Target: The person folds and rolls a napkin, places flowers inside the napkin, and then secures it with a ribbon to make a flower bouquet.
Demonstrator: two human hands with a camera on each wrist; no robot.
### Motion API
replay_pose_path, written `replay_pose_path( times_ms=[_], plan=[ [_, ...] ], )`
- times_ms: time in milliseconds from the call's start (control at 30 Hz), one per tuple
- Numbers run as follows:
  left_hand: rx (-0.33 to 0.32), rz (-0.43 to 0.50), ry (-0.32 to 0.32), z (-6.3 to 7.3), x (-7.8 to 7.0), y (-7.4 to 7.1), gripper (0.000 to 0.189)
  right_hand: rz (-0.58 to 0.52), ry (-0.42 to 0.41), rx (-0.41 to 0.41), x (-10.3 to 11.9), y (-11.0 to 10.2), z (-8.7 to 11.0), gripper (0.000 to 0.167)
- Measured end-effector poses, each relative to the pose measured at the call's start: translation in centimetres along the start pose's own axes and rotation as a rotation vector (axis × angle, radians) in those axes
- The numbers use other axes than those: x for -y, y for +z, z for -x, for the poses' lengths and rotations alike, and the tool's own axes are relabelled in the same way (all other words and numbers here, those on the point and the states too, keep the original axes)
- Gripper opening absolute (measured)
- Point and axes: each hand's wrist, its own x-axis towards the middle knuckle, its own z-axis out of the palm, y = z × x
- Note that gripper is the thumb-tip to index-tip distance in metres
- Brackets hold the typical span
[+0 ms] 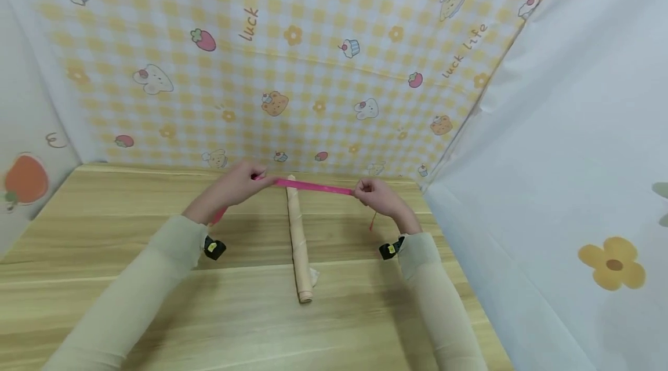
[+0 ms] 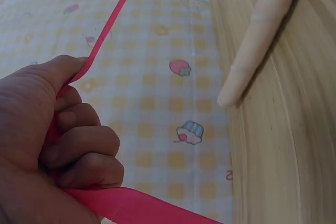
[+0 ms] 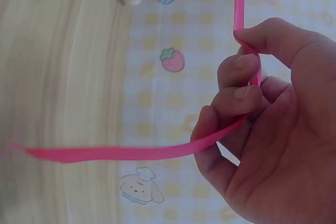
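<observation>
A bright pink ribbon [image 1: 314, 186] is stretched between both hands above the far end of a pale rolled-up bundle [image 1: 297, 237]. My left hand [image 1: 241, 182] grips it with curled fingers, and a wider length of ribbon [image 2: 142, 207] trails out below the fist in the left wrist view. With thumb and fingers my right hand [image 1: 378, 194] pinches the other end. In the right wrist view a loose tail of ribbon [image 3: 115, 153] runs out past the fingers toward the table. The bundle lies lengthwise on the table, apart from both hands.
The wood-grain table [image 1: 235, 313] meets a yellow checked cloth backdrop [image 1: 313, 69] along its far edge. A white cloth wall [image 1: 548, 156] rises at the right. Beside the bundle's near end lies a small whitish scrap [image 1: 314, 276]. Each wrist carries a black camera [image 1: 214, 248].
</observation>
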Motion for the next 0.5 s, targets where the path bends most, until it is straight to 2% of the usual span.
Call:
replay_pose_path(
  times_ms=[200,300,500],
  plan=[
    [-0.004,-0.070,-0.021,-0.8,0.4,-1.0,0.054,-0.009,-0.025,-0.015,-0.6,-0.7,-1.7,0.033],
    [-0.001,-0.057,-0.042,-1.3,0.8,-1.4,0.054,0.003,-0.042,-0.041,-0.6,-0.8,-2.7,0.034],
    [-0.021,-0.049,-0.070,-2.1,2.6,-2.2,0.055,0.038,-0.035,-0.060,-0.6,-0.2,-4.7,0.028]
  ],
)
